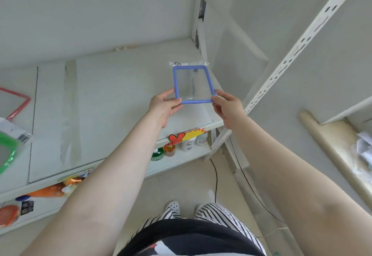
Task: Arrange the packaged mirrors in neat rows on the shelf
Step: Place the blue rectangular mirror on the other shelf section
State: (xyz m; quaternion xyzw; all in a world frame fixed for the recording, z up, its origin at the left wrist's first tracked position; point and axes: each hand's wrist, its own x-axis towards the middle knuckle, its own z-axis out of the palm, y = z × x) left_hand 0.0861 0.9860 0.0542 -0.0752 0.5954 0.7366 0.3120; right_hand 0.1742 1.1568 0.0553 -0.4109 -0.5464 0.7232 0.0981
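Blue-framed mirror point(193, 83) in slick clear bag, over shelf point(120, 86) far-right end. L hand point(164, 106) & R hand point(228, 107) pinch its near corners. Likely light, stiff, fragile glass; grip frame, not film.

One packaged mirror point(192, 83) lies at the shelf's point(112, 86) right end.

White metal shelving point(302, 40), tiled floor point(191, 187)

No legible text on any label or package.
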